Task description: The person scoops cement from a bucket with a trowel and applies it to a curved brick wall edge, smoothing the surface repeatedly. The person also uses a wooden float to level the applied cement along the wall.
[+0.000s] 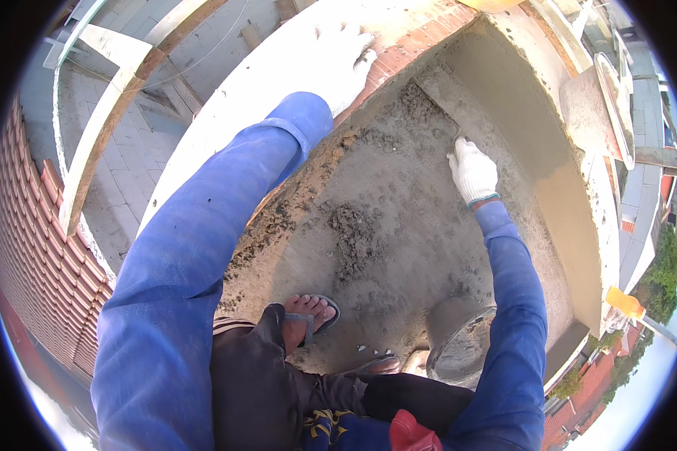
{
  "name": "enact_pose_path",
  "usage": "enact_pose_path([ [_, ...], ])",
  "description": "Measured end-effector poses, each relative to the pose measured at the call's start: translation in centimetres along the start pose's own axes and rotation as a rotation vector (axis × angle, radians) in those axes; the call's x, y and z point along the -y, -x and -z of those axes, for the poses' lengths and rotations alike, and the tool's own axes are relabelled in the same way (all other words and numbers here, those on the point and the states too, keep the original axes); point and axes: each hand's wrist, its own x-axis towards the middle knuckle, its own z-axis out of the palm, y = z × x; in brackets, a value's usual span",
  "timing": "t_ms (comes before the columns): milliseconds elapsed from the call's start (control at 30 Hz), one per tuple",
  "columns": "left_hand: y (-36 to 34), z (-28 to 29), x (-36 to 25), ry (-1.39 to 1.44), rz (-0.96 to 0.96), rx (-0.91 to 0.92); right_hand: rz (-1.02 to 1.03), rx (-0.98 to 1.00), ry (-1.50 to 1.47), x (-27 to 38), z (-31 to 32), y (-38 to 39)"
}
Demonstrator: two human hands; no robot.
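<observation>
Right grip curls round a flat trowel on grey mortar; left grip, spread and empty, rests on the wall.

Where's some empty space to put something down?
Between the mortar heap and the right hand, the floor looks free, though maybe wet. The white ledge beside the left sleeve does too. Lower down it's crowded: feet and a bucket close together.

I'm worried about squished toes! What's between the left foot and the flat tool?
Between the left foot and flat tool, the head view shows a lumpy grey heap on smeared floor.
</observation>
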Motion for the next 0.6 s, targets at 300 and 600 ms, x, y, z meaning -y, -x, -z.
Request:
enact_pose_path([
  [300, -0.6, -1.7, 1.1, -0.016, -0.018, -0.052, 0.094, 0.105, -0.143, 9.0, 1.8, 9.4],
  [600, -0.5, -1.6, 1.7, 0.007, -0.024, -0.058, 0.078, 0.165, -0.23, 9.9, 4.7, 15.6],
])
